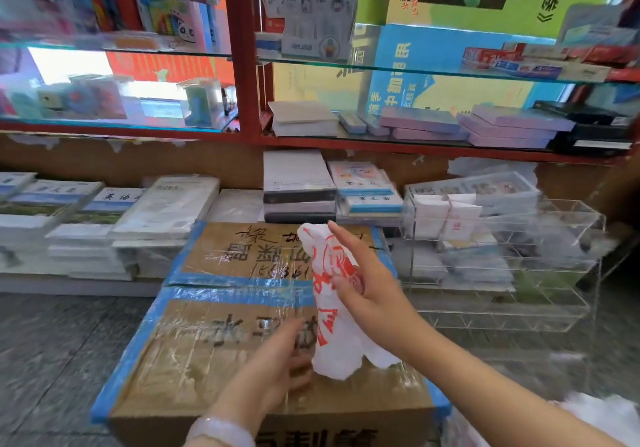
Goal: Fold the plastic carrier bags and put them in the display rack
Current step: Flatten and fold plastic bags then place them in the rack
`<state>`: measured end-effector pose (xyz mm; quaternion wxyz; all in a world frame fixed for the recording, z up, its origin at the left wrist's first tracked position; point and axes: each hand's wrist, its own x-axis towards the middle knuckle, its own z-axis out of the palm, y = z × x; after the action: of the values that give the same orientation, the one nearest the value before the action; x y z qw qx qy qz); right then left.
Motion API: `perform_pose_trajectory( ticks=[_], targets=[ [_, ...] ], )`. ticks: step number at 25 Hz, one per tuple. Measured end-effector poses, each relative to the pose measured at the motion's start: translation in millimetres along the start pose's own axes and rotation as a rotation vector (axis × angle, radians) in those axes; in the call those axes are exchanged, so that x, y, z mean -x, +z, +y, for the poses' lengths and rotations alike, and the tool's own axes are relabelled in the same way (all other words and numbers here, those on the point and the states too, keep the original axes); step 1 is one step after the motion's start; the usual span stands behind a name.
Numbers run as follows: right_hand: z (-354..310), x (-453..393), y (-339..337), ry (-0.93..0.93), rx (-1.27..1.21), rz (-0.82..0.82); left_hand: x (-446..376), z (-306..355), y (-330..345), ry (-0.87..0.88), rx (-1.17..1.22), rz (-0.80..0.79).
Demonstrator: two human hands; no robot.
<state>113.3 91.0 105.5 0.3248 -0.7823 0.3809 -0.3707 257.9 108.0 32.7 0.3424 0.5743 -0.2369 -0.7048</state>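
A white plastic carrier bag point(334, 311) with red print is bunched into a long strip above the taped cardboard box point(221, 311). My right hand point(363, 284) holds its middle, thumb curled on the bag and fingers stretched up along it. My left hand point(277, 367) hovers blurred over the box, fingers relaxed, close to the bag's lower end. The clear acrylic display rack point(540, 266) stands to the right of the box. A bundle of folded white bags point(446, 218) sits in its top tier.
Stacks of wrapped books point(114, 225) line the low ledge at left and behind the box. Red-framed glass shelves point(415, 76) with stationery rise above. More white plastic point(595, 419) lies at the bottom right. Grey stone floor point(59, 349) surrounds the box.
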Motion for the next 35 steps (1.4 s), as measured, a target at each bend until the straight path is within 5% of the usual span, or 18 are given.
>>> perform_pose_trajectory(
  ticks=[4, 8, 10, 12, 15, 19, 21, 23, 25, 27, 29, 35],
  targets=[
    [20, 13, -5, 0.296, -0.118, -0.213, 8, -16, 20, -0.122, -0.148, -0.261],
    [60, 35, -10, 0.265, 0.372, -0.496, 10, -14, 26, 0.071, -0.16, -0.223],
    [59, 32, -7, 0.221, 0.272, -0.316, -4, -8, 19, 0.228, -0.14, -0.152],
    [47, 21, -11, 0.315, -0.115, 0.02, 5, -1, 18, 0.345, -0.196, -0.117],
    [50, 7, -21, 0.44, -0.653, 0.313, 8, -1, 23, 0.261, -0.283, 0.082],
    [57, 0, -9, 0.476, -0.622, 0.394, 12, -3, 23, 0.14, -0.219, -0.085],
    [59, -3, -6, 0.43, -0.606, 0.331, 15, 0, 19, 0.21, -0.227, 0.006],
    [62, -2, -6, 0.332, -0.46, 0.1, 9, 0, 8, 0.274, -0.159, 0.116],
    [69, 8, -5, 0.317, -0.154, -0.241, 6, 2, -2, 0.289, -0.041, 0.209],
    [85, 18, -1, 0.334, 0.228, -0.4, 4, 4, -11, 0.305, 0.061, 0.279],
    [93, 19, -2, 0.438, 0.265, -0.256, 2, 6, -25, 0.301, 0.096, 0.362],
    [98, 23, -57, 0.642, -0.466, 0.216, -2, 14, -102, 0.325, 0.273, 0.753]
  ],
)
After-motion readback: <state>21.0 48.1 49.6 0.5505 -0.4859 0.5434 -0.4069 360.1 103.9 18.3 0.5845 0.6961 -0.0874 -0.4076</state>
